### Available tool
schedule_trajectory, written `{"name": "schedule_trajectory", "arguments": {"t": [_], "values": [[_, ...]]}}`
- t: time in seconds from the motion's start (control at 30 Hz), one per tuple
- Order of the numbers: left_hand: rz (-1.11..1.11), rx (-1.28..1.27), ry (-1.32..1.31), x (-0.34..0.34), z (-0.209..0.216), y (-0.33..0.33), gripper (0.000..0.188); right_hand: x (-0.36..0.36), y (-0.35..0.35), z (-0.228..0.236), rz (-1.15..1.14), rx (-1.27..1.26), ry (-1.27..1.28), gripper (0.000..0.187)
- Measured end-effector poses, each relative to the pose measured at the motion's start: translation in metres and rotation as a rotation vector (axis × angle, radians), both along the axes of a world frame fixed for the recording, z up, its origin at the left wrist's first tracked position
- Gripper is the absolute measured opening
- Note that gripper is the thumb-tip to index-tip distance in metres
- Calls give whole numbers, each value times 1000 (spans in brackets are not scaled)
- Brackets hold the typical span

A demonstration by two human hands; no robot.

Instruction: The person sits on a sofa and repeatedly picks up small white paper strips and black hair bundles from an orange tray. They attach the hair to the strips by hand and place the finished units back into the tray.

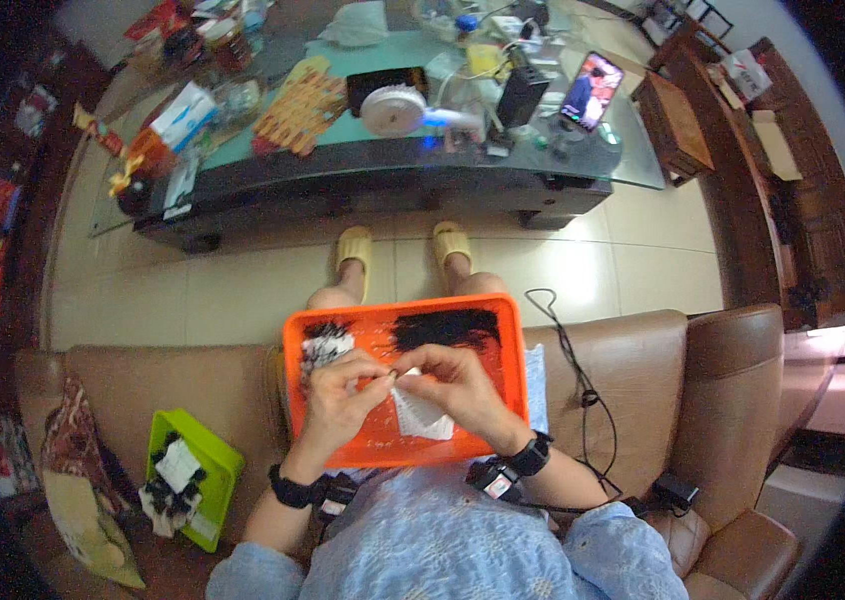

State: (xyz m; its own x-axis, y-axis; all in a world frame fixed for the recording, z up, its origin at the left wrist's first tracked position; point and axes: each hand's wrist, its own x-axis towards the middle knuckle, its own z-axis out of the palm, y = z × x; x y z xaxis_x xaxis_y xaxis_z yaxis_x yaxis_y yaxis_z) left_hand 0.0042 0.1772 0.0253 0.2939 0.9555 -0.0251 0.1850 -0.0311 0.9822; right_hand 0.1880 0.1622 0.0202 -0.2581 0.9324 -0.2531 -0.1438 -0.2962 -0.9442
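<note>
On my lap rests an orange tray [383,456]. My left hand [345,396] and my right hand [458,392] meet above its middle, fingertips pinched together on something small that I cannot make out. Below the right hand lies a white sheet-like piece [421,416] in the tray. A heap of thin black pieces [448,327] fills the tray's far right part. At the far left is a mix of black and white small pieces [327,342]. Tiny white bits are scattered over the tray floor.
Left on the brown sofa [623,350] stands a green basket [228,465] holding black and white items. A black cable [571,350] runs over the sofa at right. Ahead, a cluttered glass table holds a propped phone [593,92] and a small white fan [393,110].
</note>
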Motion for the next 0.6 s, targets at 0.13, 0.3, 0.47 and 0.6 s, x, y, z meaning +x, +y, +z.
{"name": "schedule_trajectory", "arguments": {"t": [0.13,0.3,0.47,0.6], "values": [[-95,36,85,-6,2,4,7,2,-2,-1,11,28,-90,9],[-89,18,160,-6,4,3,8,-3,-1,-3,-34,387,-382,7],[-19,-137,-6,-5,-1,0,13,-2,-5,-4,-57,-117,54,4],[40,-320,-150,-5,-10,-3,13,0,-2,-6,-20,-243,323,16]]}}
